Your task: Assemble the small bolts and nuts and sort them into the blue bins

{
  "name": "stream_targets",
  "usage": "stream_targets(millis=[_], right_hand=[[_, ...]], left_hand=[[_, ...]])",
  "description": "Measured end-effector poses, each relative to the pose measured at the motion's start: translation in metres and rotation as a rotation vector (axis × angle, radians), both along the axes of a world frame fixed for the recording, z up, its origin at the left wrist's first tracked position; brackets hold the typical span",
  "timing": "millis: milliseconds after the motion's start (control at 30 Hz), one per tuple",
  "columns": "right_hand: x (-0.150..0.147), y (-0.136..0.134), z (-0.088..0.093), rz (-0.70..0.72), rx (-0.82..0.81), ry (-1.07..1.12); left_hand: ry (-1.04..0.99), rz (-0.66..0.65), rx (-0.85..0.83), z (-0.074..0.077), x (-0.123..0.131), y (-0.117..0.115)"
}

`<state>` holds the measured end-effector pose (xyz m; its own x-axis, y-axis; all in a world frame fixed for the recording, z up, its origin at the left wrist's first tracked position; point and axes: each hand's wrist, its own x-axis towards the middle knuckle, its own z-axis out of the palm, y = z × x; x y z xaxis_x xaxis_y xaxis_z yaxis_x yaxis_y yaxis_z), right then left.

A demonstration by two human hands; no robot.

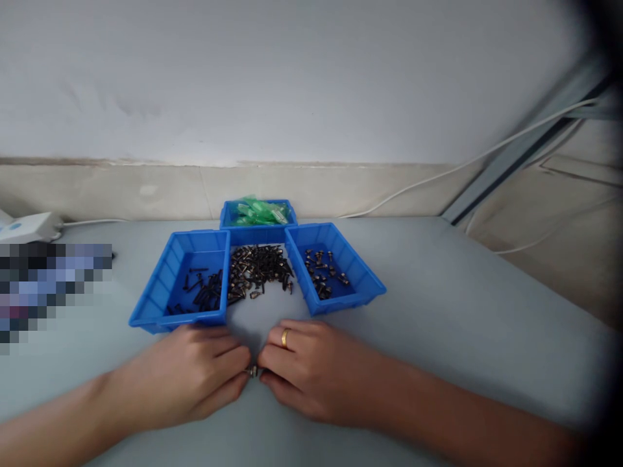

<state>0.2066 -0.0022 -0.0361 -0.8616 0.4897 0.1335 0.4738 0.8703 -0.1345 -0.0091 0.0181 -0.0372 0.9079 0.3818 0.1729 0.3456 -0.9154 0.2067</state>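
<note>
My left hand (195, 373) and my right hand (302, 370) rest on the grey table, fingertips pinched together around a small metal part (253, 371) between them. A gold ring sits on my right hand. Just beyond my hands lies a loose pile of dark screws (257, 269) on the table. A blue tray (160, 295) on the left holds black screws. A second blue tray (365, 279) on the right holds small dark fittings. Behind them a third blue tray (257, 232) holds green plastic pieces.
A white device (26, 227) with a cable sits at the far left by the wall. A white cable (462, 165) runs along the wall at the right. The table's right edge (535, 279) drops off toward a tiled floor.
</note>
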Motion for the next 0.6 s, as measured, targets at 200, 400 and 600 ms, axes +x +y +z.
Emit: stream_targets(millis=[200, 400, 600], right_hand=[[0.0, -0.0002, -0.001, 0.007, 0.013, -0.001], [0.0004, 0.0001, -0.0042, -0.004, 0.012, 0.008], [0.0001, -0.0003, -0.0028, -0.004, -0.001, 0.017]], left_hand=[[0.007, 0.007, -0.006, -0.0014, -0.0012, 0.0001], [0.012, -0.002, 0.013, -0.0009, -0.0017, -0.0014], [-0.004, -0.002, 0.006, -0.0006, -0.0011, -0.0011]])
